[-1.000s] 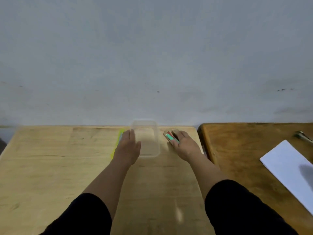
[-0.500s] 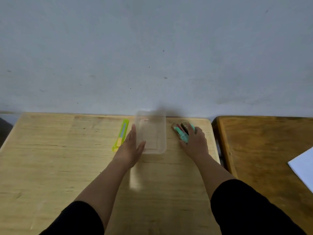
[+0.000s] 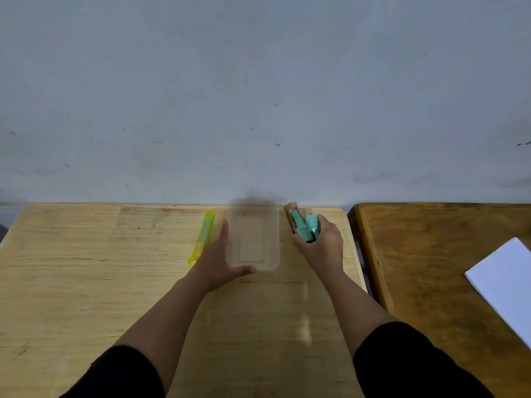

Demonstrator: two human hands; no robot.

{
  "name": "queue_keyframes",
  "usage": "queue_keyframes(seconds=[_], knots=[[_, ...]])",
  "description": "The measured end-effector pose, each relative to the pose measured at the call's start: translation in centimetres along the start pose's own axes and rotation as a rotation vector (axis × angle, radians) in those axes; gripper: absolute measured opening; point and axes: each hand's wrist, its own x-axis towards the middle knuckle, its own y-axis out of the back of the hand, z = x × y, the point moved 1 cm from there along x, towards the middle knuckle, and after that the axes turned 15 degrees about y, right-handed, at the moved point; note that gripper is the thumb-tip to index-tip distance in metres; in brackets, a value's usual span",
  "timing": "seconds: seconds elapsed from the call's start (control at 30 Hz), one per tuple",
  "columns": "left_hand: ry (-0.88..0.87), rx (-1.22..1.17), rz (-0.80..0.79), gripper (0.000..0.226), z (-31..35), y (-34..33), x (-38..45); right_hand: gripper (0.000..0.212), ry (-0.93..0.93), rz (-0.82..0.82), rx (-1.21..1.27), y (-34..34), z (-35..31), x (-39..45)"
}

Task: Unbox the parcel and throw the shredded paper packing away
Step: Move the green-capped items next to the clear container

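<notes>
Hands reach to the far edge of a pale wooden surface (image 3: 86, 282), against a grey wall. Left hand (image 3: 218, 259) lies along the left side of a clear tub (image 3: 254, 234), thumb hooked under its near edge, fingers (image 3: 225, 229) straight and together. Right hand (image 3: 323, 245) is closed round a bundle (image 3: 303, 225) of green and red pieces, perhaps shredded packing; blur hides detail. Yellow-green cutter (image 3: 202, 238) lies just left of the left hand. White paper (image 3: 508, 282) rests on a darker surface (image 3: 416, 254) to the right
</notes>
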Motion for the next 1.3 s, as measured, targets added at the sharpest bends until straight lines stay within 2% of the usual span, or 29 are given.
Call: queue_keyframes(seconds=[0.13,0.23,0.53,0.7,0.93,1.07,1.3], knots=[[-0.024,-0.014,0.012,0.129,0.0,0.1,0.0,0.074,0.102,0.045,0.047,-0.5,-2.7,0.4],[-0.025,-0.020,0.007,0.129,-0.2,0.1,0.2,0.077,0.164,0.011,0.071,-1.7,-4.9,0.6],[-0.019,-0.110,0.051,0.125,-0.8,-0.9,0.4,0.070,0.129,-0.095,0.063,-5.3,-7.3,1.0],[-0.016,-0.121,0.105,0.124,-1.1,-1.7,0.8,0.060,0.164,-0.214,0.051,-5.7,-6.5,0.7],[-0.003,-0.109,0.103,0.128,-1.3,-2.0,0.7,0.034,0.304,-0.226,-0.015,-4.9,-5.6,-0.1],[0.003,-0.097,0.121,0.121,-1.1,-2.3,0.3,0.030,0.431,-0.216,-0.160,-4.5,-5.1,-1.1],[0.094,0.023,0.118,0.100,-0.9,-2.1,-0.3,0.037,0.437,-0.264,-0.144,-3.0,-4.6,-4.8]])
